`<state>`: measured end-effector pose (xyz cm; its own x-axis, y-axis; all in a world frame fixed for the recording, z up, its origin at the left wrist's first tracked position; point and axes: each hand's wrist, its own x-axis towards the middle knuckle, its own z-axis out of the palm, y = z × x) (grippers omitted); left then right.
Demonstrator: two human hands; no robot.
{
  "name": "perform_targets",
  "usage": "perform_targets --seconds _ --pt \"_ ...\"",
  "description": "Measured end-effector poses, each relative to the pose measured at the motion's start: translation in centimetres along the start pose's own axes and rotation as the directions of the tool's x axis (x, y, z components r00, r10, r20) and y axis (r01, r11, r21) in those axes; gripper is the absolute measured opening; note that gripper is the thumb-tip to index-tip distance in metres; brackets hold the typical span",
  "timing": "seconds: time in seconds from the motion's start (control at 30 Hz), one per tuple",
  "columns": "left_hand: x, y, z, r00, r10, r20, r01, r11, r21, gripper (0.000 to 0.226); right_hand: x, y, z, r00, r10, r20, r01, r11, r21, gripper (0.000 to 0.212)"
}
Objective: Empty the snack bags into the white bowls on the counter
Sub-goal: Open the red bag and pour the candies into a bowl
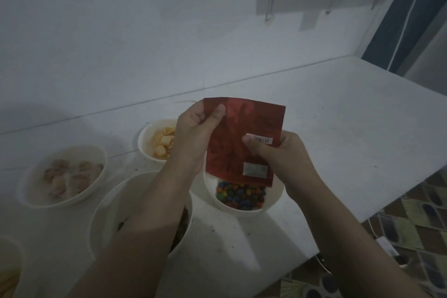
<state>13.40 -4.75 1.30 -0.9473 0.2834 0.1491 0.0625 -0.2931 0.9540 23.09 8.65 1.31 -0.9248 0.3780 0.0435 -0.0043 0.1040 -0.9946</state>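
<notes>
A dark red snack bag [242,138] hangs upside down over a white bowl [275,201] on the counter. Small multicoloured round candies [239,195] lie in that bowl, right under the bag's lower edge. My left hand [193,133] pinches the bag's upper left corner between thumb and fingers. My right hand [283,159] grips the bag's right side, thumb on its face near a white barcode label. My left forearm crosses over a larger white bowl [108,213] holding something dark, mostly hidden.
A white bowl [145,143] of pale yellow chips stands behind my left hand. Another white bowl [29,191] with pinkish-brown pieces sits at the left. A further bowl edge [9,261] shows at bottom left. The white counter [338,128] ends at the right above a patterned tiled floor [411,237].
</notes>
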Motion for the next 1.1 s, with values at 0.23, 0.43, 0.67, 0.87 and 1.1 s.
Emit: perform_targets --seconds 0.23,0.43,0.67,0.87,1.1 --pt "0.1 -0.2 -0.2 0.981 -0.070 -0.183 0.037 0.984 -0.175 0.011 -0.4 1.8 -0.8 0.999 0.048 -0.016 -0.049 0.994 -0.102 0.009" --pt "-0.4 -1.2 2.7 0.984 -0.124 -0.125 0.100 0.977 -0.187 0.020 -2.4 1.9 -3.1 0.953 -0.137 -0.272 0.110 0.988 -0.111 0.023" --pt "-1.1 -2.2 8.2 0.978 -0.207 0.016 0.207 0.966 -0.152 0.031 -4.6 1.4 -7.2 0.917 -0.081 -0.390 0.117 0.991 0.068 0.013" --pt "-4.2 -5.2 17.5 0.945 -0.241 0.224 0.260 0.964 -0.059 0.016 -8.2 1.0 -15.5 0.800 -0.028 -0.600 0.171 0.968 0.183 0.020" --pt "-9.5 -10.3 30.0 0.836 -0.299 0.460 0.295 0.952 0.081 0.017 -15.5 4.7 -27.8 0.660 0.037 -0.750 0.118 0.981 0.152 0.020"
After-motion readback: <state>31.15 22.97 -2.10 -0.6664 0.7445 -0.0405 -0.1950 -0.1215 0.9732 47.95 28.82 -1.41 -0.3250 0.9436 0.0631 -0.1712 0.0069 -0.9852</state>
